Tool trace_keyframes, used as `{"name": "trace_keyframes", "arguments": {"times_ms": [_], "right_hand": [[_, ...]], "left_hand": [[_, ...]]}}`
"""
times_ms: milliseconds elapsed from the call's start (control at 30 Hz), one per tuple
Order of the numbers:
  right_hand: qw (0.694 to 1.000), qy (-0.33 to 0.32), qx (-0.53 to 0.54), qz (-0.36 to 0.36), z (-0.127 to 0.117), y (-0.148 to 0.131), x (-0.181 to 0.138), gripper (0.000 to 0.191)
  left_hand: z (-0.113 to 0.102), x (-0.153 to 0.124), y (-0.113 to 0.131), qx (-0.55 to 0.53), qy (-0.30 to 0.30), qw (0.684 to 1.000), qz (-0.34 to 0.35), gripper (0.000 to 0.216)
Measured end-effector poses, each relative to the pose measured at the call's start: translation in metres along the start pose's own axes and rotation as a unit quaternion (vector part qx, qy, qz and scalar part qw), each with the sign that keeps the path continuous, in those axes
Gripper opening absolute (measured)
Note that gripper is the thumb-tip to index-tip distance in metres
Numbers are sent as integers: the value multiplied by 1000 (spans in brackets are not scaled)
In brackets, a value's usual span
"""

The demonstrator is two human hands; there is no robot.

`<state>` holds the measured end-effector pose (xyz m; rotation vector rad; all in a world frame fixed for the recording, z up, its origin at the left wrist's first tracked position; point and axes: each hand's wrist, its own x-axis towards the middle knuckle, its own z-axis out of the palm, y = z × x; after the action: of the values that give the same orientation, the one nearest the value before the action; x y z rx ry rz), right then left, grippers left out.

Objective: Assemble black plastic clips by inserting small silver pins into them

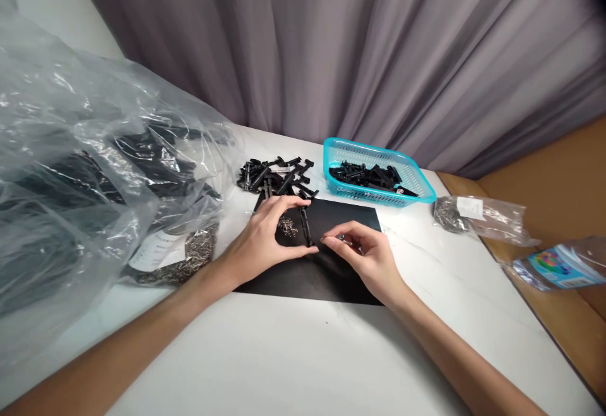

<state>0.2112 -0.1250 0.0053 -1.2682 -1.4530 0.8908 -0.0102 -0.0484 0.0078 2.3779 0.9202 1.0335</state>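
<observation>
My left hand (262,233) holds a slim black plastic part (305,225) upright between thumb and forefinger, over a black mat (303,282). Just to its right, my right hand (364,255) is closed in a pinch, its fingertips close to the part's lower end. Small shiny bits show in the right fingers, too small to name. Beside the left hand, a little heap of small metal pieces (288,226) lies on the mat. Behind it sits a pile of similar black plastic parts (277,175).
A blue plastic basket (426,196) holding black parts stands at the back right. Clear bags of small metal pieces lie at the left (199,245) and right (449,214). A large plastic bag (95,100) fills the left side. A labelled bottle (563,266) lies at the right.
</observation>
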Motion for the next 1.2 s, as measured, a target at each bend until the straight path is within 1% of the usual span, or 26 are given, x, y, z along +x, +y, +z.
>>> {"name": "trace_keyframes", "arguments": {"times_ms": [100,167,367,600,767,867,1000,1067,1200], "right_hand": [[999,-14,38,14,3,0,-1,21],[999,-22,48,7,3,0,-2,17],[998,-32,41,-19,2,-1,-4,10],[999,-30,21,-34,4,-5,-5,7],[996,-66,-27,-51,-1,-10,-6,9],[990,-94,-74,-78,-5,-14,-7,8],[968,-119,-173,-137,-7,-16,-9,13],[958,-124,-209,-153,-7,-17,-10,16],[953,-146,-217,-153,-10,-21,-8,14]], "left_hand": [[2,-2,1,9,-23,999,28,65],[3,-1,2,7,-30,999,39,65],[3,0,4,20,-14,995,95,61],[3,0,4,23,-12,993,114,61],[4,0,3,25,-6,990,140,62],[5,0,4,26,-2,989,145,64],[6,-1,4,27,-8,989,148,64],[6,-3,4,27,-10,988,151,63],[6,-3,4,33,-9,988,151,61]]}}
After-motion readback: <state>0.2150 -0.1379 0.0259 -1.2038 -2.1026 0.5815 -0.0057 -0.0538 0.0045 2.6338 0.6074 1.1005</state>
